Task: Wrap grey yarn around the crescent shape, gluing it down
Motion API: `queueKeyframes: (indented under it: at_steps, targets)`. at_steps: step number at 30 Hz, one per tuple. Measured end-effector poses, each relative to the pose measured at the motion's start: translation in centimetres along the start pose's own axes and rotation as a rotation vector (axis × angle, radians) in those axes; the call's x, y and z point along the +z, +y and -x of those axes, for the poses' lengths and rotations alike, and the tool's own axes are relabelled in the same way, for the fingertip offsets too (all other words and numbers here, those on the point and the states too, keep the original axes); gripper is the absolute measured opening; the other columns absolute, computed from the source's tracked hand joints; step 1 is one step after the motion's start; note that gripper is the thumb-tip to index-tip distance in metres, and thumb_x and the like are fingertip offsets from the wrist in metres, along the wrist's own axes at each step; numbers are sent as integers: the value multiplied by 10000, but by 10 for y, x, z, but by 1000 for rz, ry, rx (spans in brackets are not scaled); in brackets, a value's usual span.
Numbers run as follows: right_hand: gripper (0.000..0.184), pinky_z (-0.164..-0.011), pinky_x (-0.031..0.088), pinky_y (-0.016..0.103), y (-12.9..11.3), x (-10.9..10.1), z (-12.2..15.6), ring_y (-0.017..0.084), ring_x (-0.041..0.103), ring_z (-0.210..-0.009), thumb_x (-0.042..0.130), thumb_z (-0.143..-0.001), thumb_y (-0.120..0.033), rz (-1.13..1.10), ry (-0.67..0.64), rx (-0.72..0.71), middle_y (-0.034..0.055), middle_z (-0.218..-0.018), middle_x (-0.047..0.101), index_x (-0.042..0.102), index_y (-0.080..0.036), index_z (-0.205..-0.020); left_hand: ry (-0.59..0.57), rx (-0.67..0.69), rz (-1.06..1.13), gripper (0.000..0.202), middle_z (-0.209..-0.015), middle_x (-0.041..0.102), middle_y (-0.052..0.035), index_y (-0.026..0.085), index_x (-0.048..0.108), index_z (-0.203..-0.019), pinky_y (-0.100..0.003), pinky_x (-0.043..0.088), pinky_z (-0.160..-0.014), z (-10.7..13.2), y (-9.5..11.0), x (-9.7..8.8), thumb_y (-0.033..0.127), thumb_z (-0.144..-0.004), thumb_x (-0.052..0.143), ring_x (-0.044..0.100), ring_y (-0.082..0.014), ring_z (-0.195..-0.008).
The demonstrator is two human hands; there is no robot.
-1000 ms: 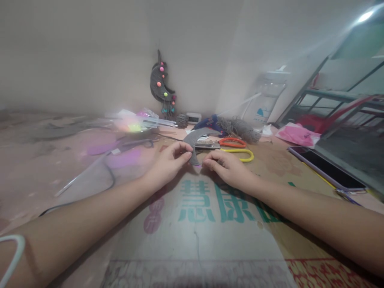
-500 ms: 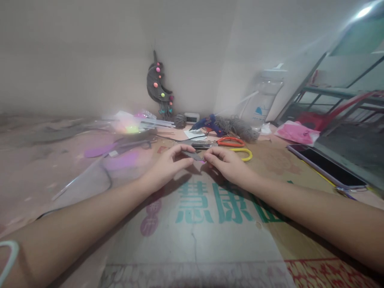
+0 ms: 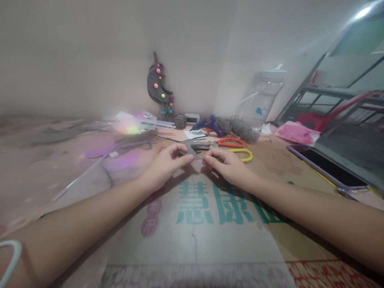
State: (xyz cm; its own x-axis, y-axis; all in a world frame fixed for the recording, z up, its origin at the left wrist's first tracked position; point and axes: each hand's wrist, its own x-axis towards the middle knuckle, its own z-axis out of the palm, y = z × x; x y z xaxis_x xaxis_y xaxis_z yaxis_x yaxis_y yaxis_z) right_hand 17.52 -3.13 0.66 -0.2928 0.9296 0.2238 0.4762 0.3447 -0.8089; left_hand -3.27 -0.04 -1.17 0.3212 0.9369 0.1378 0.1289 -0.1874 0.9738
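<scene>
Between the thumb and fingers of my left hand (image 3: 166,163) is a flat grey felt-like piece (image 3: 190,147) with a curved edge. My right hand (image 3: 226,163) is closed in a pinch close to the piece's right tip; what its fingertips hold, if anything, is too small to make out. A bit of purple shows between the two hands. Just behind them lie scissors with orange handles (image 3: 231,142) and another tool with a yellow handle (image 3: 246,155), partly hidden by my right hand.
Cardboard (image 3: 192,244) with green lettering lies beneath my hands. Behind are a blue glue gun (image 3: 210,123), grey yarn (image 3: 240,129) and a bottle (image 3: 264,98). A phone (image 3: 328,166) lies right. A decorated grey crescent (image 3: 154,84) hangs on the wall. Glue sticks (image 3: 159,123) lie left.
The grey piece has turned upward in my left hand, so more of its curved surface shows. My right fingertips have shifted slightly. The things around stay where they were.
</scene>
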Motion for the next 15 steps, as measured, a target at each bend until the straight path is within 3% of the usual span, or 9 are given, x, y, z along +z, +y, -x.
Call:
queueKeyframes:
  at_steps: [9,13,15]
  targets:
    - [184,-531,401,255,2,2,-3,131,520,-567,513,-899,-330,24,-4,20,-16,-650,581,592,-182,-824,-36,-22,98,291,-771,608,29,214,538,-913,-241,427,-611,0,-2,0,372,-763,730,580,-127,-656]
    - [132,-737,466,293,6,0,-4,168,587,-827,528,-889,-264,18,208,-105,33,-908,627,581,-183,-978,-39,17,77,256,-784,615,21,207,550,-893,-244,436,-655,1,-1,1,389,-802,706,586,-131,-714]
    - [78,-763,453,294,5,-2,-2,162,558,-825,509,-908,-261,28,329,-164,24,-890,594,542,-196,-935,-39,45,85,258,-815,634,7,199,556,-887,-254,451,-694,1,0,1,410,-822,690,598,-136,-758]
